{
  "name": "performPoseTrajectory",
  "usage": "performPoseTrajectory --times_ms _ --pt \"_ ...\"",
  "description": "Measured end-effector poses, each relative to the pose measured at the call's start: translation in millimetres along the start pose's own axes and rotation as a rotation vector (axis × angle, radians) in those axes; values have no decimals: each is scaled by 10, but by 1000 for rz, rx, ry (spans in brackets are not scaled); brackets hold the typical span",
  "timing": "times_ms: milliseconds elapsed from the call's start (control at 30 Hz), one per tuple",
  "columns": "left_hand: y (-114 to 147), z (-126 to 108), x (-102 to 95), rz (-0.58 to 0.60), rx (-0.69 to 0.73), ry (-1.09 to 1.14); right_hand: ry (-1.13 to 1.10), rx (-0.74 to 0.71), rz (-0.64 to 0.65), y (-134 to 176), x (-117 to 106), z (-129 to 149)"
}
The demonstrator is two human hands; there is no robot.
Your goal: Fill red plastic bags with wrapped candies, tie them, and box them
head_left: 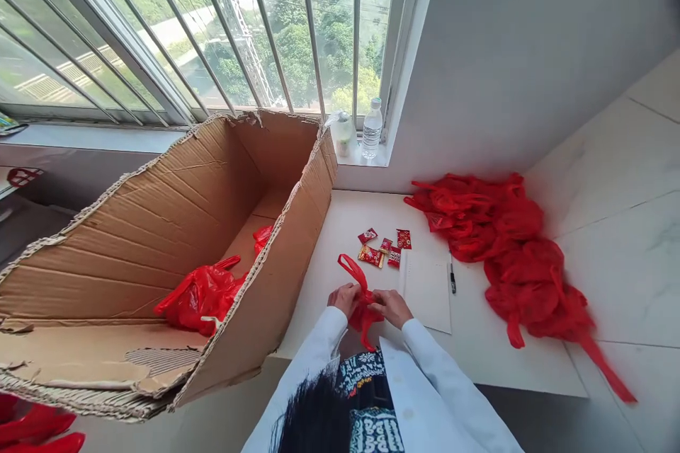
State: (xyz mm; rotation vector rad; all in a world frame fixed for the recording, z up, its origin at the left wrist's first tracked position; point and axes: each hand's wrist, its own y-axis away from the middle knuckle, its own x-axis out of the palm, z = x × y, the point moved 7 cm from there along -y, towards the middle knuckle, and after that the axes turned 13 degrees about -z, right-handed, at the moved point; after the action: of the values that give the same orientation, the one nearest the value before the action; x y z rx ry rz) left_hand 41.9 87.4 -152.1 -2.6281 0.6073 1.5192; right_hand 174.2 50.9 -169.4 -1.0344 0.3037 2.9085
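At the table's front edge, a small red mesh-like bag [364, 317] is held between my two hands, one handle loop standing up and another strip hanging down. My left hand [345, 299] pinches it on the left side, fingers closed. On the other side, the fingers of my right hand [392, 307] are closed on it too. Whatever is inside the bag cannot be made out. Just beyond lie several small red snack packets [370, 255], one of them partly gold. White paper sheets [426, 290] lie right of the packets, with a black pen [452, 279] alongside.
A big cardboard box [281, 276] stands on the left, with red plastic bags [205, 295] inside. Piled red bags [478, 216] cover the table's right side against the wall. A water bottle [372, 129] stands on the sill by the barred window. More red plastic [37, 428] shows at lower left.
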Motion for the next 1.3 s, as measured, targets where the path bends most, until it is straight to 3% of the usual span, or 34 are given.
performPoseTrajectory --times_ms 133,267,533,700,833,933,1133,1200,1300 --pt "-65 228 -110 -22 -23 44 73 12 -76 -14 -193 7" --pt "24 319 -137 -61 -63 46 155 13 -124 50 -227 64" --pt "35 -16 -23 -45 16 -47 289 -82 -80 27 -68 290" --pt "-26 -121 25 -14 64 -151 319 -109 -21 -43 1 331" --pt "-106 -160 21 -8 81 -186 283 -90 -49 -106 -40 327" --pt "-150 -38 -52 -31 32 -198 236 -44 -117 -154 -199 213" --pt "-159 405 -349 -102 -56 -169 213 70 -289 -154 -785 -130" --pt "-182 383 -361 -109 -18 -136 174 10 -258 -180 -790 -24" --pt "-223 217 -293 -114 40 -101 115 -129 -151 -257 -538 320"
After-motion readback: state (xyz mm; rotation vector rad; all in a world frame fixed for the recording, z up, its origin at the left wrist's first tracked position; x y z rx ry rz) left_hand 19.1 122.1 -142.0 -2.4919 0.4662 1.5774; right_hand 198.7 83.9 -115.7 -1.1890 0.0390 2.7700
